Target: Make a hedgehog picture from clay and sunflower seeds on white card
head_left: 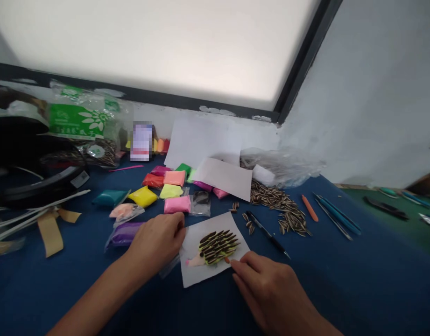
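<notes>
A hedgehog figure lies on a sheet of white paper, with rows of sunflower seeds as spines over yellow-green clay and a pale pink snout. My left hand rests at the paper's left edge with its fingers curled closed; what is under them is hidden. At the hedgehog's lower right edge, my right hand pinches with thumb and forefinger at a small brown piece. Several loose sunflower seeds and a black pen lie to the right of the paper.
Colourful clay packets spread behind my left hand. A sunflower seed pile spills from a clear bag at the back right. Beside it lie an orange stick and blue tweezers. Cables and a green seed bag occupy the left.
</notes>
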Motion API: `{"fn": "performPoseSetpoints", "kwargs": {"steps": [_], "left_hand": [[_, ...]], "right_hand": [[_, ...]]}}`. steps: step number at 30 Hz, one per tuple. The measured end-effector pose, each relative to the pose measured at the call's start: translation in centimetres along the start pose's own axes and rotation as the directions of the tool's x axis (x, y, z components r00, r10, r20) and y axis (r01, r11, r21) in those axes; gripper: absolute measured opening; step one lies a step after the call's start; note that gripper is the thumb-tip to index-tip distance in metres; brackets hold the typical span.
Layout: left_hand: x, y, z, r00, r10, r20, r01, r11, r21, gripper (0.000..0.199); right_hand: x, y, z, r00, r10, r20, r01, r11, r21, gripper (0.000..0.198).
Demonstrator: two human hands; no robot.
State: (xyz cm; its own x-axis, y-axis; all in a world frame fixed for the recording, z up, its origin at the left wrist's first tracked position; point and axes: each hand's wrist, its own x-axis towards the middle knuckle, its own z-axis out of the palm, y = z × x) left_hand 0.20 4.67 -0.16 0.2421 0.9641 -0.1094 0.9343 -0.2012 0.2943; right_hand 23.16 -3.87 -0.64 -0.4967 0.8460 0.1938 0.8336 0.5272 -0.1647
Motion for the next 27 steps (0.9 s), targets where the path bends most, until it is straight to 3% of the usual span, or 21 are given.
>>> {"fn": "performPoseSetpoints", "kwargs": {"steps": [3, 6, 9, 12, 15, 20, 23, 27], "left_hand": [[0.1, -0.2, -0.1, 0.998, -0.020, -0.056, 0.016, 0.997, -0.076, 0.017], [0.1, -0.1, -1.0, 0.996, -0.049, -0.077, 0.019, 0.937, -0.350, 0.027], [-0.3, 0.5, -2.1, 1.000, -0.024, -0.014, 0.008, 0.727, -0.686, 0.039], [-0.9, 1.2, -2.5, 0.997, 0.064, 0.046, 0.007, 0.509, -0.861, 0.033], [-1.3, 1.7, -2.0, 0.968, 0.210, 0.138, 0.046, 0.390, -0.920, 0.034], [-1.7, 2.6, -1.3, 0.934, 0.318, 0.164, 0.062, 0.307, -0.950, 0.027], [-2.1, 3.2, -1.2, 0.923, 0.339, 0.180, 0.090, 0.264, -0.960, 0.021], [-2.5, 3.9, -1.0, 0.923, 0.353, 0.156, 0.081, 0.218, -0.973, 0.017]], "right_hand": [[0.0, 0.0, -0.1, 1.000, 0.022, -0.019, -0.021, 0.998, 0.056, 0.022], [0.1, -0.2, -0.4, 0.996, 0.041, -0.077, -0.028, 0.987, 0.161, 0.020], [0.3, -0.6, -0.9, 0.992, 0.086, -0.096, -0.044, 0.924, 0.380, 0.020], [0.5, -0.9, -1.4, 0.985, 0.173, -0.024, -0.124, 0.785, 0.608, 0.021], [0.8, -1.1, -1.6, 0.955, 0.282, 0.096, -0.254, 0.600, 0.758, 0.026], [1.3, -1.1, -1.6, 0.896, 0.386, 0.219, -0.355, 0.326, 0.876, 0.026], [1.6, -1.2, -1.9, 0.895, 0.374, 0.243, -0.351, 0.253, 0.902, 0.025], [1.5, -1.3, -2.3, 0.896, 0.335, 0.292, -0.374, 0.215, 0.902, 0.026]]}}
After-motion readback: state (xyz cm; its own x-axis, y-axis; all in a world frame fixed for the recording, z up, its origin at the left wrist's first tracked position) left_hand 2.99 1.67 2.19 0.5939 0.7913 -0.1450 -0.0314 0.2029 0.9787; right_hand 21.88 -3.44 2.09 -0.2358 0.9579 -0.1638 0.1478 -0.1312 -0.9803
